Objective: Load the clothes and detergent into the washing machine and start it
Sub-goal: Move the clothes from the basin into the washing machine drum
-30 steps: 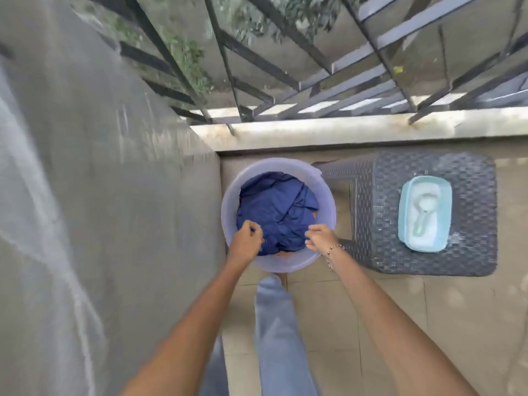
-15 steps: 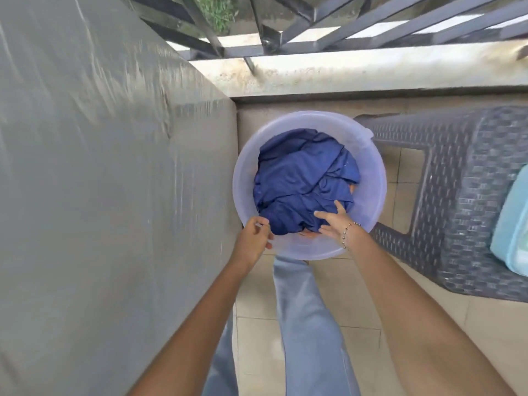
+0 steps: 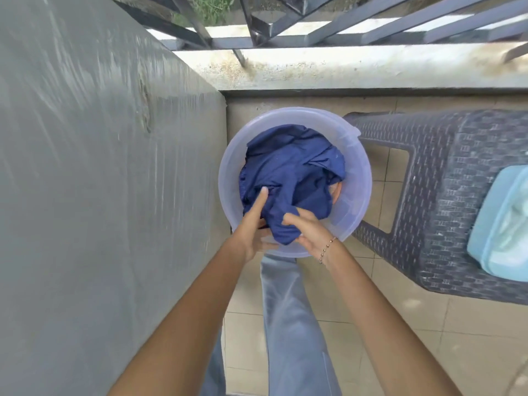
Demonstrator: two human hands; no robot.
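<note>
Gathering step: both hands are at the clothes (image 3: 288, 167) in the bucket (image 3: 228, 155). I judge this to be the first part of loading, with nothing yet put into a machine.
Clothes: a dark blue bundle inside the bucket at the centre of the frame, its near fold drawn over the lower rim.
Right hand (image 3: 310, 231): the fingers are curled round that near fold and grasp it.
Left hand (image 3: 253, 227): the forefinger lies straight on the cloth. The other fingers are hidden, so I cannot tell whether it grasps.
Detergent tub (image 3: 497, 224): pale blue, on the woven stool (image 3: 445, 181) at the right edge, well apart from both hands.
Washing machine: not clearly in view. The grey surface (image 3: 100, 195) filling the left of the frame may belong to it, but I cannot tell.
Next move: it probably calls for both hands closed on the bundle, a lift clear of the rim without loose ends catching, then a carry to the machine.
</note>
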